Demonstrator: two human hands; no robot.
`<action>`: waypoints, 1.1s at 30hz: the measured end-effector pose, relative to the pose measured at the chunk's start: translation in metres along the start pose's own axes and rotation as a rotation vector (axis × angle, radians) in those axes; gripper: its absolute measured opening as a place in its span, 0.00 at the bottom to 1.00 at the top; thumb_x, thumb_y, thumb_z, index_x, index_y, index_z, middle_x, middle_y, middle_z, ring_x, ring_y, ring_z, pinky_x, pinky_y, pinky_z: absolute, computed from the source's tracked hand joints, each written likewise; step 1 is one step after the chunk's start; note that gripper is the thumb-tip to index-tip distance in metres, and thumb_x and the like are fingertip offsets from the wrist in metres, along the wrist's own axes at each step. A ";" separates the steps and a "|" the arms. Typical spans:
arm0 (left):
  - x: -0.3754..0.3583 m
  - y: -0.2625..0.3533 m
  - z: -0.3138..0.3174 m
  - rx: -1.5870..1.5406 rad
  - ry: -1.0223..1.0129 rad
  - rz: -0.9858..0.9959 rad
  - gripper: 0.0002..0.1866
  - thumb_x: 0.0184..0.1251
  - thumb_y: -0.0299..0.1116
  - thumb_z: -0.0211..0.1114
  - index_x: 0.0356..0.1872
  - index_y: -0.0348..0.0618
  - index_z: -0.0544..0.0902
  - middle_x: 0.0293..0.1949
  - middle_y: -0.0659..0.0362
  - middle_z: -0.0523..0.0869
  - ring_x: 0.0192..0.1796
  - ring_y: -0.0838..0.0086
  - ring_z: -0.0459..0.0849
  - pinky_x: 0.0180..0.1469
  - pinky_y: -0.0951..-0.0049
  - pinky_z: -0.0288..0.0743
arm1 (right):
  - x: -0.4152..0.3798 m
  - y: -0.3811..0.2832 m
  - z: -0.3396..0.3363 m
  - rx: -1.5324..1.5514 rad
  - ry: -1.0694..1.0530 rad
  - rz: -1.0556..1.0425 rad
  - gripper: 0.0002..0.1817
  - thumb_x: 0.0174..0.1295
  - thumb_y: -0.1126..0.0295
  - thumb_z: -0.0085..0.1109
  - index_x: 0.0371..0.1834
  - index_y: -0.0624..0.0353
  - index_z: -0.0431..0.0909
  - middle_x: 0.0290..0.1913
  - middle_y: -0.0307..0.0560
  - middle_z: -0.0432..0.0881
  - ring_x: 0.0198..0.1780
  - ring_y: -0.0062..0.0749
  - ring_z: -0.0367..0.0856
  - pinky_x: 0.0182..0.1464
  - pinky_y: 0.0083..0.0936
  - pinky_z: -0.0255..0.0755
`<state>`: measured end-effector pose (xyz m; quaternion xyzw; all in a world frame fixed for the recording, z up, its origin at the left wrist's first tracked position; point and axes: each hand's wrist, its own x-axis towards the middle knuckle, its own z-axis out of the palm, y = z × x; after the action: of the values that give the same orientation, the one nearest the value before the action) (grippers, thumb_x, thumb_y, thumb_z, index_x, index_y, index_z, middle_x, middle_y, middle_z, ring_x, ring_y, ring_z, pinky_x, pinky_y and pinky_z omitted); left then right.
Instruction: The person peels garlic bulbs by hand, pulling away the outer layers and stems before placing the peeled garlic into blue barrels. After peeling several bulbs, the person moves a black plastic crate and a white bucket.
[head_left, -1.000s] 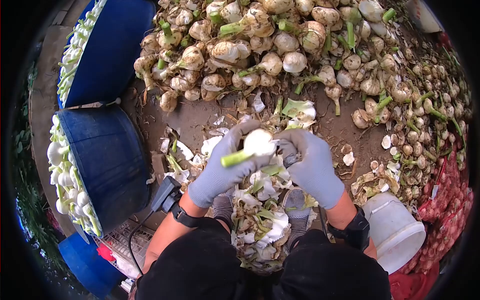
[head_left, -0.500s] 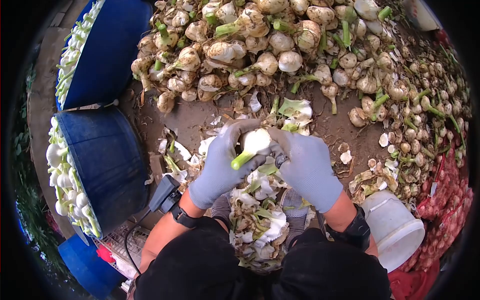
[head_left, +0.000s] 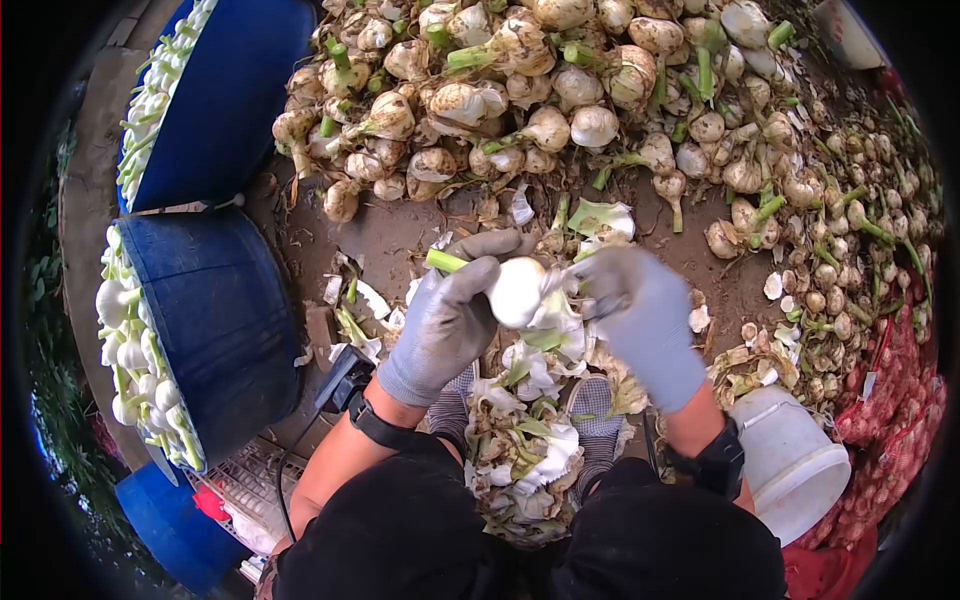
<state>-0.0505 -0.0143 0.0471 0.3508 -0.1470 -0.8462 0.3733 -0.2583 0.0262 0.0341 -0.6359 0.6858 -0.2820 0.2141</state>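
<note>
A peeled white garlic bulb (head_left: pixel 517 292) is held in my left hand (head_left: pixel 448 320), which wears a grey-coated glove. Its trimmed green stem points up and left past my thumb, and its root end faces right. Close beside that end is my gloved right hand (head_left: pixel 635 310), its fingers curled and smeared by motion; I cannot tell whether they grip anything. Beneath both hands, garlic peelings (head_left: pixel 530 430) lie heaped between my shoes.
A big pile of unpeeled garlic (head_left: pixel 470 100) spreads ahead and to the right. Blue tubs (head_left: pixel 215 320) with cleaned bulbs stand at left. At right are a white bucket (head_left: pixel 785 450) and red mesh sacks (head_left: pixel 890 430).
The garlic bulb has turned, its stem swinging from lower left to upper left in my left hand. My right hand has moved right, away from the bulb.
</note>
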 end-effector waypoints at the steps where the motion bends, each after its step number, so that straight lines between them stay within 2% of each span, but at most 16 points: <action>1: -0.001 0.002 0.000 -0.121 -0.050 -0.007 0.21 0.70 0.30 0.56 0.63 0.38 0.72 0.64 0.53 0.77 0.68 0.52 0.73 0.72 0.53 0.66 | 0.001 0.016 -0.008 0.002 -0.001 -0.005 0.04 0.58 0.71 0.58 0.35 0.54 0.82 0.26 0.50 0.81 0.26 0.44 0.81 0.30 0.39 0.74; 3: 0.002 0.005 -0.005 -0.134 -0.067 0.038 0.20 0.69 0.30 0.55 0.61 0.37 0.73 0.64 0.50 0.77 0.70 0.47 0.70 0.74 0.50 0.62 | 0.010 0.040 -0.022 0.002 -0.023 0.248 0.06 0.63 0.70 0.56 0.36 0.58 0.83 0.28 0.50 0.84 0.25 0.38 0.82 0.28 0.34 0.75; 4: 0.004 0.006 -0.008 -0.153 -0.088 0.086 0.20 0.69 0.29 0.54 0.61 0.37 0.74 0.64 0.50 0.77 0.70 0.47 0.70 0.73 0.50 0.62 | 0.010 0.036 -0.022 0.009 -0.023 0.237 0.06 0.63 0.70 0.56 0.36 0.58 0.83 0.28 0.50 0.84 0.25 0.38 0.82 0.28 0.34 0.75; 6: 0.002 0.004 -0.012 -0.110 -0.045 0.121 0.20 0.68 0.29 0.55 0.60 0.37 0.75 0.65 0.49 0.75 0.70 0.49 0.70 0.73 0.49 0.62 | 0.000 0.019 -0.029 0.348 -0.320 0.328 0.08 0.63 0.71 0.59 0.41 0.62 0.82 0.32 0.51 0.87 0.27 0.30 0.84 0.29 0.27 0.76; 8: 0.003 0.000 -0.010 -0.017 -0.058 0.135 0.20 0.68 0.30 0.56 0.60 0.38 0.75 0.65 0.50 0.75 0.69 0.52 0.71 0.73 0.50 0.63 | -0.005 -0.014 -0.009 0.818 -0.281 0.400 0.11 0.63 0.72 0.61 0.46 0.64 0.81 0.35 0.51 0.87 0.30 0.25 0.83 0.29 0.22 0.75; 9: 0.004 -0.002 -0.009 0.077 -0.067 0.159 0.20 0.68 0.32 0.58 0.60 0.39 0.75 0.65 0.50 0.75 0.69 0.55 0.72 0.73 0.52 0.64 | 0.002 -0.035 -0.016 0.659 -0.375 0.371 0.13 0.63 0.72 0.63 0.49 0.64 0.80 0.36 0.50 0.86 0.31 0.25 0.83 0.31 0.21 0.75; 11: 0.006 -0.003 -0.008 0.169 -0.154 0.185 0.21 0.69 0.36 0.59 0.61 0.41 0.74 0.65 0.51 0.75 0.68 0.60 0.73 0.72 0.54 0.65 | -0.003 -0.029 0.009 0.711 -0.271 0.294 0.13 0.63 0.71 0.64 0.48 0.65 0.79 0.34 0.48 0.85 0.31 0.23 0.82 0.33 0.19 0.75; 15: -0.005 0.007 0.006 0.041 0.018 -0.010 0.21 0.70 0.36 0.63 0.60 0.42 0.73 0.65 0.52 0.75 0.66 0.60 0.75 0.69 0.54 0.69 | 0.004 -0.023 0.004 0.622 -0.205 0.176 0.10 0.64 0.73 0.62 0.45 0.65 0.78 0.33 0.47 0.85 0.31 0.21 0.80 0.34 0.18 0.75; 17: -0.005 0.002 -0.003 -0.021 -0.053 -0.099 0.22 0.68 0.33 0.65 0.61 0.42 0.73 0.66 0.53 0.74 0.66 0.62 0.76 0.68 0.57 0.71 | 0.003 -0.007 0.011 0.920 -0.067 0.378 0.06 0.65 0.77 0.59 0.43 0.66 0.78 0.32 0.46 0.84 0.30 0.18 0.78 0.34 0.17 0.74; 19: -0.005 0.002 0.004 -0.034 -0.067 -0.052 0.24 0.67 0.30 0.66 0.64 0.41 0.72 0.66 0.53 0.75 0.64 0.65 0.78 0.66 0.61 0.74 | 0.012 0.004 -0.003 0.872 -0.003 0.473 0.05 0.64 0.80 0.56 0.42 0.66 0.78 0.33 0.47 0.84 0.31 0.18 0.78 0.34 0.16 0.74; 21: -0.002 0.005 0.006 0.116 -0.090 0.048 0.26 0.68 0.32 0.65 0.65 0.40 0.72 0.66 0.52 0.75 0.64 0.65 0.78 0.66 0.62 0.74 | 0.012 0.029 -0.005 0.645 -0.065 0.537 0.08 0.64 0.82 0.54 0.45 0.66 0.78 0.33 0.46 0.85 0.30 0.20 0.79 0.33 0.18 0.75; 22: -0.002 0.004 0.010 0.156 -0.062 0.097 0.26 0.68 0.33 0.66 0.66 0.39 0.72 0.67 0.52 0.75 0.64 0.65 0.78 0.67 0.65 0.72 | 0.008 0.027 -0.005 0.508 -0.154 0.425 0.09 0.63 0.80 0.55 0.47 0.65 0.77 0.31 0.47 0.85 0.29 0.27 0.83 0.33 0.26 0.77; 23: -0.004 0.006 0.010 0.155 -0.062 0.092 0.26 0.68 0.33 0.66 0.66 0.39 0.72 0.67 0.52 0.75 0.64 0.65 0.78 0.67 0.65 0.72 | 0.000 0.019 -0.005 0.507 -0.154 0.429 0.09 0.63 0.80 0.55 0.47 0.65 0.77 0.31 0.47 0.85 0.29 0.27 0.83 0.33 0.26 0.77; 25: -0.003 0.008 0.008 0.658 0.000 0.140 0.25 0.70 0.34 0.64 0.66 0.38 0.73 0.68 0.53 0.73 0.65 0.65 0.77 0.66 0.67 0.69 | -0.001 -0.016 -0.006 0.325 -0.282 0.188 0.11 0.64 0.72 0.58 0.47 0.62 0.78 0.30 0.51 0.85 0.30 0.40 0.86 0.34 0.35 0.78; 29: 0.008 0.000 0.005 1.377 -0.109 0.649 0.22 0.67 0.26 0.63 0.63 0.41 0.77 0.62 0.50 0.77 0.63 0.63 0.77 0.63 0.65 0.71 | 0.010 -0.036 -0.002 0.168 -0.396 0.160 0.12 0.60 0.66 0.60 0.44 0.59 0.78 0.29 0.54 0.84 0.31 0.50 0.86 0.35 0.40 0.79; 33: 0.014 0.002 0.013 1.567 -0.171 0.799 0.22 0.64 0.23 0.63 0.61 0.43 0.79 0.56 0.50 0.81 0.59 0.62 0.80 0.62 0.63 0.72 | 0.007 -0.043 0.000 -0.051 -0.397 0.144 0.09 0.61 0.66 0.57 0.39 0.58 0.78 0.27 0.57 0.82 0.32 0.55 0.84 0.34 0.46 0.76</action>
<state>-0.0652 -0.0262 0.0512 0.3639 -0.8237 -0.3318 0.2810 -0.2264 0.0176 0.0633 -0.6336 0.6806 -0.1177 0.3485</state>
